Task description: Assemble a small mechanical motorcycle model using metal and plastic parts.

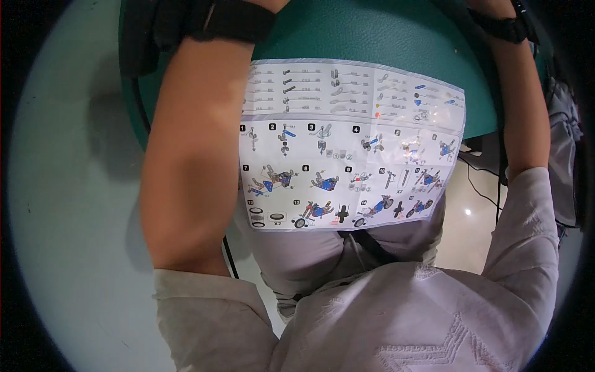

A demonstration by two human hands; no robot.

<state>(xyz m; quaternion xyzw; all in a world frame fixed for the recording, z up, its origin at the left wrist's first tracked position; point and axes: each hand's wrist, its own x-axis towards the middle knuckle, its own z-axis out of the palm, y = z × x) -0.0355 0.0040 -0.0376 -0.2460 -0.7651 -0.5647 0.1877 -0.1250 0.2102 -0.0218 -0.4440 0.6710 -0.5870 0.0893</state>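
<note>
Green-topped, our bench (372, 31) carried a printed sheet (353, 149) overhanging its near edge above our trousers (297, 254); a brush from our left forearm (192, 142) could have slid it off. We couldn't tell whether our left hand (269, 4) or right hand (494, 7), mostly cropped, gripped anything

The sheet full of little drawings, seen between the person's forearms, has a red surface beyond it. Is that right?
Not quite: the head view shows that the surface is green, not red. The rest holds: the sheet, full of little drawings, is seen between the left forearm and right forearm.
</note>
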